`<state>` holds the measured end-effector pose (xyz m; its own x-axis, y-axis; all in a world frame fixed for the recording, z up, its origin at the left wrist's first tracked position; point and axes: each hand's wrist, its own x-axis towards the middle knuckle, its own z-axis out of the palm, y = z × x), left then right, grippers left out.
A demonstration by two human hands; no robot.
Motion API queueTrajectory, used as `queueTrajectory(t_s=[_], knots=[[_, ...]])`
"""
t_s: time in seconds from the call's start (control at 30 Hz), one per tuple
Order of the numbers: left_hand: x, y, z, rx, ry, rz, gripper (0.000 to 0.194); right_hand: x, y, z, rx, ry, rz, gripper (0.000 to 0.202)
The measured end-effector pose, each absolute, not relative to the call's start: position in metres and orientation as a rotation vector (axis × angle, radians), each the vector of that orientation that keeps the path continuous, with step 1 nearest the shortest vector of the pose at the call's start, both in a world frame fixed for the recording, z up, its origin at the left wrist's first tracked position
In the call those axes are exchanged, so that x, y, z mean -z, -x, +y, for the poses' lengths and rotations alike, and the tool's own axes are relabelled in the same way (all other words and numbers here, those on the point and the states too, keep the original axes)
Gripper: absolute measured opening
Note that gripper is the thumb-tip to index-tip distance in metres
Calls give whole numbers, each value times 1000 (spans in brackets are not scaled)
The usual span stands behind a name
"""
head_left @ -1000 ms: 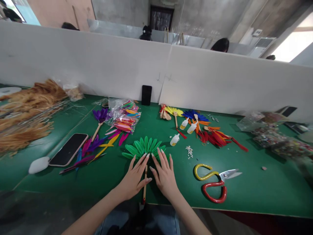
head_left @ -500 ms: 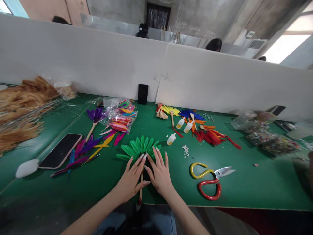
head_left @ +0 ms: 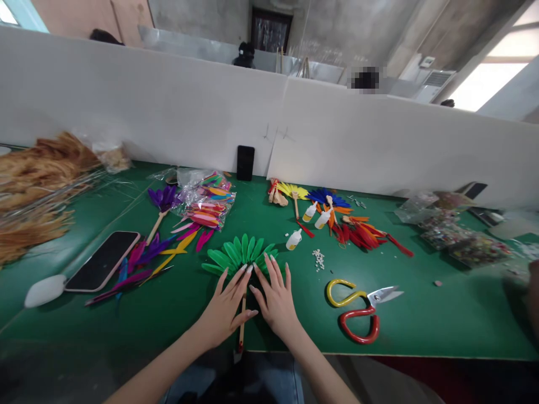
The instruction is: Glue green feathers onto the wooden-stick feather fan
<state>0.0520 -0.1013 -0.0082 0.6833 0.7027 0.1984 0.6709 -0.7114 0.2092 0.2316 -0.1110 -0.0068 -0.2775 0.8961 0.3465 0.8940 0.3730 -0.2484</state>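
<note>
The green feather fan (head_left: 233,252) lies on the table (head_left: 425,325) at one o'clock from the left hand (head_left: 225,311) and eleven o'clock from the right hand (head_left: 275,300); both are opened wide, palms down, fingertips touching it

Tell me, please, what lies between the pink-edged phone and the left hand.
In the head view, loose blue, magenta, purple and yellow feathers lie there, nearer the phone than the left hand.

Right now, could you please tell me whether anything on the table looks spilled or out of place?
Possibly the white bits: they lie loose in a scattered patch near the scissors, with no container around them. I cannot tell whether they were spilled or put there.
</note>
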Motion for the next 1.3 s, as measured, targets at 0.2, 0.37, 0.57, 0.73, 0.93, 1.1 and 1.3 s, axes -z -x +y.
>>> queueTrajectory(t_s=[0.2, 0.37, 0.57, 0.73, 0.93, 1.1, 1.3], knots=[[5, -52, -101, -427, -2705, 1123, 73, -8, -241, -88, -103, 1518, -2037, 42], [5, -51, -101, -434, -2689, 1116, 74, -12, -237, -75, -117, 1452, -2173, 39], [7, -50, -102, -431, -2698, 1118, 76, -4, -230, -99, -55, 1502, -2257, 42], [4, -53, -102, -397, -2693, 1135, 76, -1, -228, -110, -66, 1502, -2275, 43], [2, -53, -102, -387, -2694, 1141, 75, 2, -227, -107, -58, 1492, -2295, 41], [0, -53, -105, -396, -2682, 1145, 76, 3, -228, -108, -81, 1503, -2304, 42], [-7, -46, -102, -500, -2538, 1143, 70, 1, -227, -108, -76, 1475, -2269, 40]])
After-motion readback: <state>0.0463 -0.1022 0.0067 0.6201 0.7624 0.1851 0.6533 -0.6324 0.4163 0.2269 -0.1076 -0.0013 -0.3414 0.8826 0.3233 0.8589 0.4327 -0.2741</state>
